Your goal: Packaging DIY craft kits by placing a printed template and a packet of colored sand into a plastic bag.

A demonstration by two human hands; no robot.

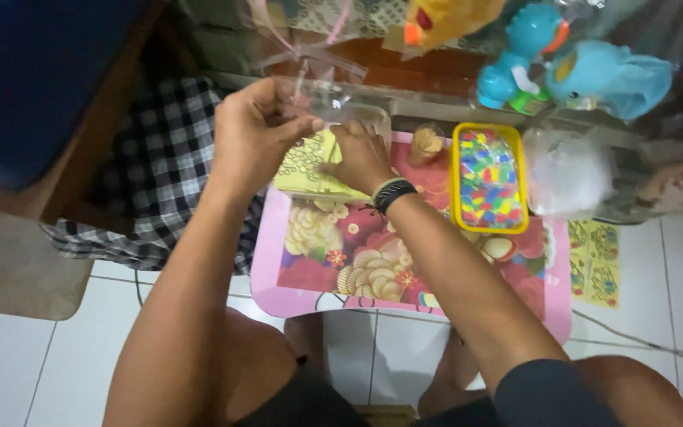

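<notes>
My left hand (253,134) pinches the edge of a clear plastic sleeve (332,103) above the far left corner of a small pink table (294,292) with a printed picture top. My right hand (361,158), with a dark wristband, grips a yellow printed sheet (302,166) and holds it at the mouth of the sleeve. Part of the sheet is hidden under my right hand.
A yellow tray (490,179) of small coloured pieces sits on the table's far right. Beside it lies a white plastic bag (567,170). Two yellow printed sheets (594,261) lie on the white tile floor. Blue and yellow toys (586,71) stand behind; checked cloth (160,174) lies left.
</notes>
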